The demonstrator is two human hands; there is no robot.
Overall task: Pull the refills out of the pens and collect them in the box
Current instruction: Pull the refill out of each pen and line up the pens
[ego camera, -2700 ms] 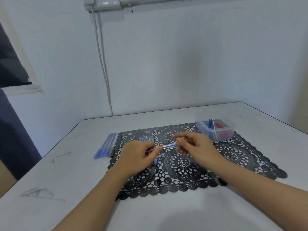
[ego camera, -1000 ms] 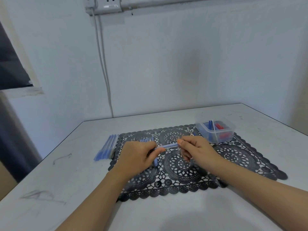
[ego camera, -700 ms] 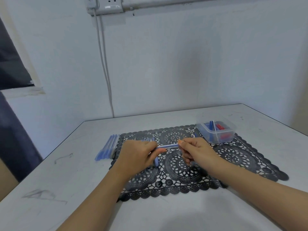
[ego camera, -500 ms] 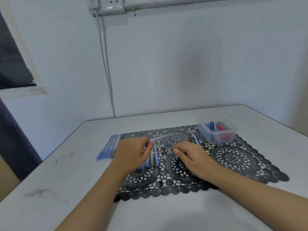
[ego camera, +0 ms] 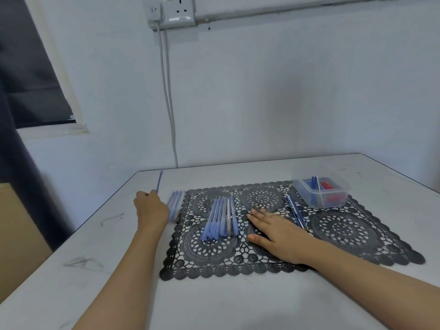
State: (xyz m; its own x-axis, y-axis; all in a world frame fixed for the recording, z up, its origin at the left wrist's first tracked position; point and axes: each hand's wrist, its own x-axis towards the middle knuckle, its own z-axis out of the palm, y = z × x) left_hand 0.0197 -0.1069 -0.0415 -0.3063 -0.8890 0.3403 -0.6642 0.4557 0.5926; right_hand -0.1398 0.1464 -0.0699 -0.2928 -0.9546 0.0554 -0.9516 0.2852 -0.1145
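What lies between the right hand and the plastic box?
In the head view, a few loose refills lie on the black mat between the right hand and the box.

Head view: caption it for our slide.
Left hand holds a thin blue pen; right hand flat on black lace placemat.

clear glossy plastic box (ego camera: pixel 322 196), black lace-like placemat (ego camera: pixel 345 229), perhaps vinyl, smooth matt tabletop (ego camera: pixel 214 303)
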